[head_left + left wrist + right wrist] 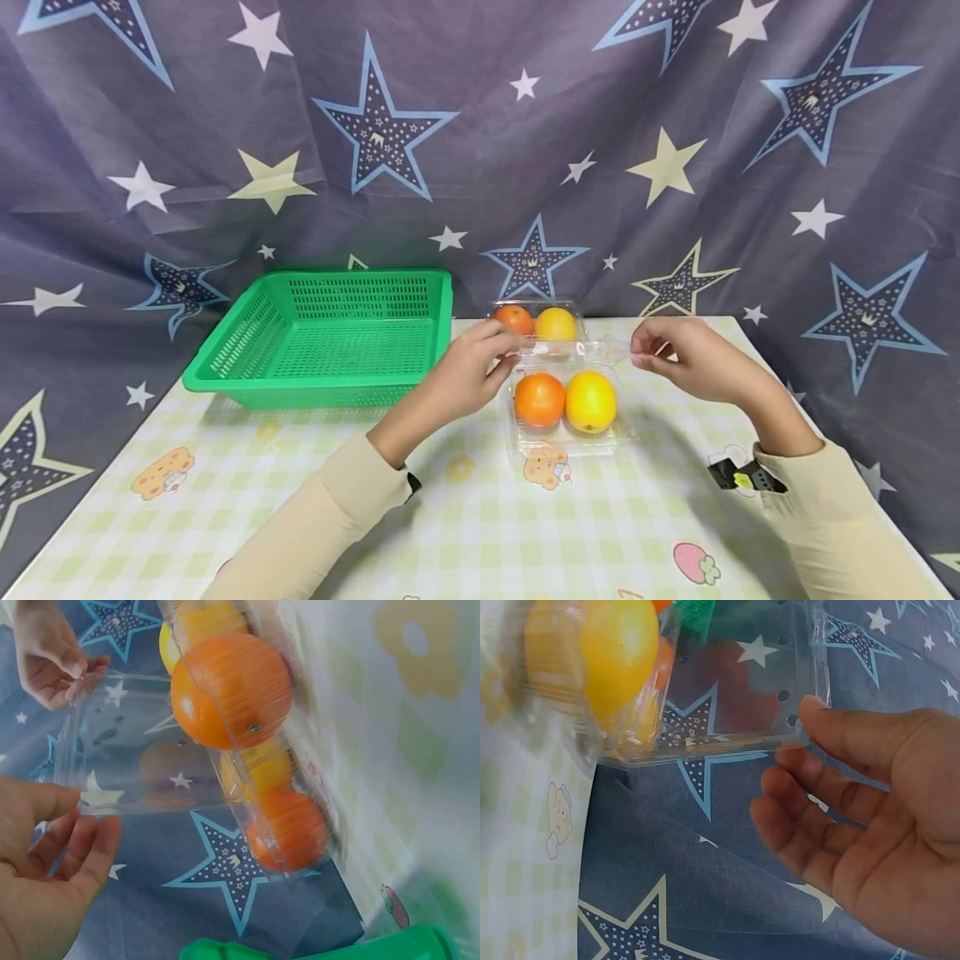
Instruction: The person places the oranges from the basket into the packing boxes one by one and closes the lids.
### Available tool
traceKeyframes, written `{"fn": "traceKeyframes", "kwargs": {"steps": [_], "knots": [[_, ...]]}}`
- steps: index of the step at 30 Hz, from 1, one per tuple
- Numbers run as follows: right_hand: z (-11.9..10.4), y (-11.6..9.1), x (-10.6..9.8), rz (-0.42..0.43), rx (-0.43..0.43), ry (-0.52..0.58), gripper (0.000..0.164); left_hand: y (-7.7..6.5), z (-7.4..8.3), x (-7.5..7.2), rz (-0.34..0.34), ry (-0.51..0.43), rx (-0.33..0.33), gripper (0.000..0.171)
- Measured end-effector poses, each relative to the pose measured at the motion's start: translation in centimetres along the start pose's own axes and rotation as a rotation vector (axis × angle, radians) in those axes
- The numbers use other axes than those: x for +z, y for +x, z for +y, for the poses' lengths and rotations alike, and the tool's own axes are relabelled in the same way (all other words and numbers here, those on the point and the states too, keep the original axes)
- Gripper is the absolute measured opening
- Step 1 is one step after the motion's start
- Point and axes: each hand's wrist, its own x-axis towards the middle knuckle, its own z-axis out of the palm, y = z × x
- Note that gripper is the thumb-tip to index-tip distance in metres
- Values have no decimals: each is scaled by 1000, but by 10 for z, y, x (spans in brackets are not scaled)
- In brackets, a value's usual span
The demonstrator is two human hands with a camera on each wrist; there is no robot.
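A clear plastic clamshell box sits on the table, holding an orange and a round yellow fruit side by side. Its transparent lid stands raised at the back of the box. My left hand pinches the lid's left corner between thumb and fingers. At the opposite corner, my right hand pinches the lid's edge, thumb on one face, as the right wrist view shows. Behind is a second clear box with another orange and yellow fruit.
To the left, a green plastic basket with slotted walls stands near the table's back edge. A checked cloth with printed bears and strawberries covers the table. Behind it hangs a dark curtain patterned with stars.
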Motion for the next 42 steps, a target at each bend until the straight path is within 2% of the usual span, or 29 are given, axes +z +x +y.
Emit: {"fn": "traceKeyframes", "kwargs": {"steps": [8, 13, 22, 30, 42], "knots": [[-6, -13, 7, 0, -155, -73, 27, -8, 0, -4, -62, -56, 84, 21], [-6, -19, 15, 21, -232, -91, 32, -12, 1, -5, -120, -45, 116, 18], [-3, -29, 23, -9, -245, -114, 35, -19, 7, -4, -234, -23, 141, 18], [0, -39, 30, -40, -270, -129, 40, -28, 7, 5, -298, 17, 217, 21], [3, -44, 42, -34, -310, -150, 38, -35, 11, 10, -421, 52, 214, 19]]}}
